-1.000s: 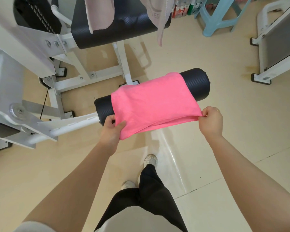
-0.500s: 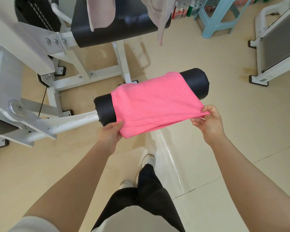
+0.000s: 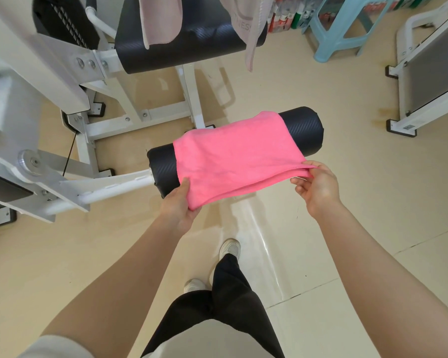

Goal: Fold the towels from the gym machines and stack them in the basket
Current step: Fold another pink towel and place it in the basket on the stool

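Over a beige gym floor [image 3: 347,104], both hands, left hand [image 3: 177,205] and right hand [image 3: 318,187], pinch the pink towel [image 3: 233,156].

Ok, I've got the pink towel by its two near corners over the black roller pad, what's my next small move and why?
Probably lift both corners up and toward you so the pink towel comes off the black roller pad. The left hand grips the near left corner and the right hand pinches the near right one, but most of the cloth is draped over the pad, so it cannot be folded there.
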The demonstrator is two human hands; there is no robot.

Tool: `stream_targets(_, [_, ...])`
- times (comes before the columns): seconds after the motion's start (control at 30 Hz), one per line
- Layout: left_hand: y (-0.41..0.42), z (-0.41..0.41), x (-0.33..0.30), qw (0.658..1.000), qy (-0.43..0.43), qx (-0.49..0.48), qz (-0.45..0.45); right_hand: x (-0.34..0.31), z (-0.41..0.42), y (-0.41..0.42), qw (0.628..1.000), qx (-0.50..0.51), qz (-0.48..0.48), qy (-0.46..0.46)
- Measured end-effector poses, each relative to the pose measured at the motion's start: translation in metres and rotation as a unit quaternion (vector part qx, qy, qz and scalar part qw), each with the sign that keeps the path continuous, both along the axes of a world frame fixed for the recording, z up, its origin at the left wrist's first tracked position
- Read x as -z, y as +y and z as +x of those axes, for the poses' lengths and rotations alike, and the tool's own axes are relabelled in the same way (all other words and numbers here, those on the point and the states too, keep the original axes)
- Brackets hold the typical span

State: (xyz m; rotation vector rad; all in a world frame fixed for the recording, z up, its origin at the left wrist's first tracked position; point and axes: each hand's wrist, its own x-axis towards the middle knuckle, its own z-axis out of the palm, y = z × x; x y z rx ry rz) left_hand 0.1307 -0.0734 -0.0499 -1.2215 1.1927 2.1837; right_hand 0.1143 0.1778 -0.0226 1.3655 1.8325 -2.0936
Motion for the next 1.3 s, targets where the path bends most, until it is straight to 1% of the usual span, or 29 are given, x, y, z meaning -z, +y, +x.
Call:
stream_targets(0.17, [0.003,0.005,-0.005,0.985,0.054,0.134,0.090,-0.012,-0.003,0.005,0.999,-0.003,-0.003,0.043])
stream_targets(0.23, [0.003,0.009,-0.003,0.981,0.056,0.156,0.103,-0.014,-0.004,0.005,0.998,0.009,-0.021,0.060])
stream_targets(0.27, [0.002,0.010,-0.002,0.982,0.054,0.156,0.096,-0.015,-0.005,0.006,0.997,0.017,-0.029,0.068])
stream_targets(0.33, [-0.001,0.013,0.000,0.988,0.041,0.143,0.044,-0.017,-0.005,0.007,0.996,0.030,-0.030,0.072])
stream_targets(0.4, [-0.006,0.013,-0.001,0.991,0.029,0.128,-0.030,-0.018,-0.005,0.009,0.998,0.019,0.002,0.062])
stream_targets(0.47, [-0.011,0.010,-0.005,0.990,0.031,0.115,-0.081,-0.016,-0.003,0.009,0.997,-0.010,0.069,0.039])
stream_targets(0.57, [-0.012,0.006,-0.018,0.989,0.033,0.092,-0.112,-0.011,0.003,0.009,0.980,-0.042,0.193,-0.005])
stream_targets(0.6, [-0.012,0.006,-0.022,0.988,0.036,0.087,-0.124,-0.010,0.007,0.008,0.975,-0.047,0.217,-0.020])
stream_targets(0.63, [-0.012,0.007,-0.026,0.984,0.043,0.087,-0.147,-0.010,0.011,0.008,0.974,-0.045,0.219,-0.031])
stream_targets(0.7, [-0.015,0.007,-0.035,0.971,0.077,0.084,-0.210,-0.016,0.019,0.008,0.984,-0.035,0.173,-0.026])
stream_targets(0.73, [-0.018,0.007,-0.040,0.967,0.096,0.073,-0.226,-0.021,0.021,0.008,0.990,-0.033,0.140,-0.012])
stream_targets(0.8, [-0.022,0.001,-0.054,0.969,0.127,0.043,-0.208,-0.035,0.019,0.006,0.997,-0.031,0.067,0.026])
stream_targets(0.87, [-0.023,-0.012,-0.069,0.972,0.146,0.039,-0.182,-0.046,0.008,0.004,0.996,-0.033,-0.008,0.079])
stream_targets(0.97, [-0.021,-0.048,-0.090,0.976,0.138,0.030,-0.167,-0.059,-0.026,0.000,0.987,-0.037,-0.084,0.131])
stream_targets(1.1, [-0.021,-0.108,-0.122,0.976,0.136,-0.032,-0.165,-0.086,-0.088,-0.007,0.980,-0.068,-0.083,0.168])
stream_targets(1.23, [-0.020,-0.136,-0.155,0.968,0.203,-0.113,-0.092,-0.123,-0.124,-0.006,0.966,-0.085,-0.072,0.233])
stream_targets(1.3, [-0.018,-0.132,-0.160,0.966,0.219,-0.101,-0.090,-0.131,-0.123,-0.001,0.967,-0.086,-0.050,0.234])
